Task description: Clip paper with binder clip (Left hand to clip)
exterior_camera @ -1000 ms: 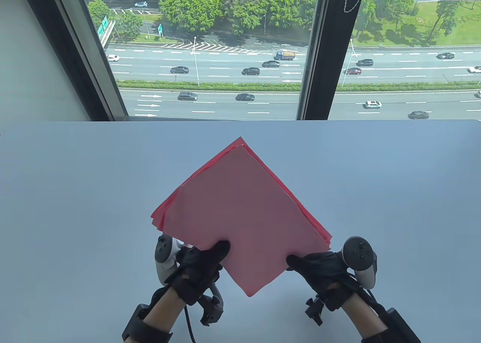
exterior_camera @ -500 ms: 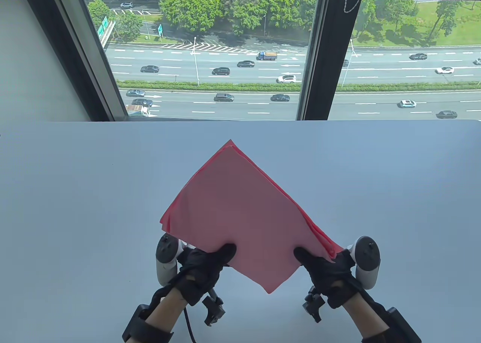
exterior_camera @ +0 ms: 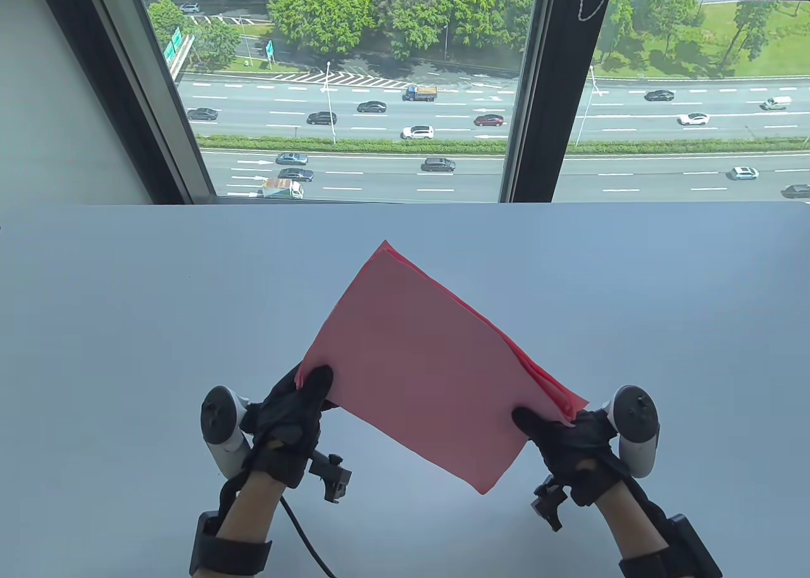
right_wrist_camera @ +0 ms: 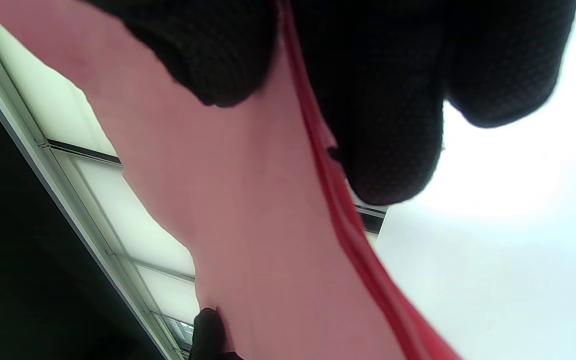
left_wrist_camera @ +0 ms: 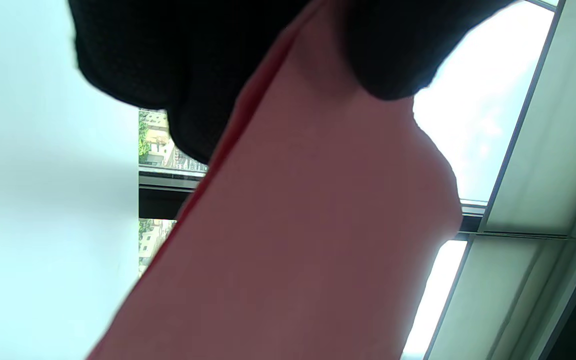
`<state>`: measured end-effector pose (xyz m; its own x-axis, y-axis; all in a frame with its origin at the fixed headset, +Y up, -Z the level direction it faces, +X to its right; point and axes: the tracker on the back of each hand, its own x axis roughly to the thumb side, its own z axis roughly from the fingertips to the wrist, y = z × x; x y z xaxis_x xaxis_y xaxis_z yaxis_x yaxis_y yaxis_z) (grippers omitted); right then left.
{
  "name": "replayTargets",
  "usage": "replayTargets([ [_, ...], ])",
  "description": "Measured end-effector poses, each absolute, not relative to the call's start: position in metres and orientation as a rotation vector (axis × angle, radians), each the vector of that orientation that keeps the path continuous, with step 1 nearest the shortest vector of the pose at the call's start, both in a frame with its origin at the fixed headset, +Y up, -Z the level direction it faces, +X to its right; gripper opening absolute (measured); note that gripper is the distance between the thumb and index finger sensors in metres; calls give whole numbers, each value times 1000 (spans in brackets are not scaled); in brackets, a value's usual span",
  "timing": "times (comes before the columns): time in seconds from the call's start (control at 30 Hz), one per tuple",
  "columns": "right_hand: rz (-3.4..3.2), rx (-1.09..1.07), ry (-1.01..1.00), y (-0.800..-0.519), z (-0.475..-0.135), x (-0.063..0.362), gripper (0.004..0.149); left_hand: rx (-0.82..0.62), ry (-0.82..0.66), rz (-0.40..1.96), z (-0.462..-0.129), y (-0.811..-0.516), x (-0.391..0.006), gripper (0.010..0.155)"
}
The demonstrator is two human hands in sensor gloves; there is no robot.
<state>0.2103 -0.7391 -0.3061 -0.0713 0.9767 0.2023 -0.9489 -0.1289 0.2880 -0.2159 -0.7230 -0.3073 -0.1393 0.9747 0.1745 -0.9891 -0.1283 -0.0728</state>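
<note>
A stack of pink and red paper (exterior_camera: 430, 363) is held up off the white table (exterior_camera: 126, 325), tilted like a diamond. My left hand (exterior_camera: 304, 391) pinches the stack's left corner, thumb on top. My right hand (exterior_camera: 550, 429) pinches its right corner, thumb on top. The paper fills the left wrist view (left_wrist_camera: 298, 240), gripped between my gloved fingers (left_wrist_camera: 383, 55). It also shows in the right wrist view (right_wrist_camera: 248, 200), with its red sheet edges between my fingers (right_wrist_camera: 388, 125). No binder clip shows in any view.
The table's far edge meets a large window (exterior_camera: 354, 97) with dark frames, looking onto a road. The table surface stretches wide on both sides of the paper.
My left hand has slid from the stack's lower edge up to its left corner. The stack has turned clockwise and shifted slightly right. My right hand has kept its hold.
</note>
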Motion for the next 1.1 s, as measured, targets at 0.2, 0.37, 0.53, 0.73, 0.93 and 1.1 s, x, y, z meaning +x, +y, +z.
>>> replayTargets([
  [0.2, 1650, 375, 77, -738, -306, 213, 46, 119, -148, 1661, -308, -723, -220, 43],
  [0.37, 1651, 327, 65, -740, -307, 216, 46, 76, -154, 1695, -309, -725, -219, 41],
  [0.53, 1663, 247, 6, -741, -309, 224, 45, -8, -242, 1778, -312, -727, -213, 39],
  [0.73, 1628, 228, 12, -743, -311, 228, 45, -139, -444, 1841, -313, -723, -200, 39],
  [0.93, 1623, 236, -43, -738, -310, 237, 44, 39, -246, 1538, -310, -717, -217, 56],
  [1.1, 1695, 260, -147, -727, -308, 242, 44, 187, -206, 1171, -307, -712, -221, 80],
])
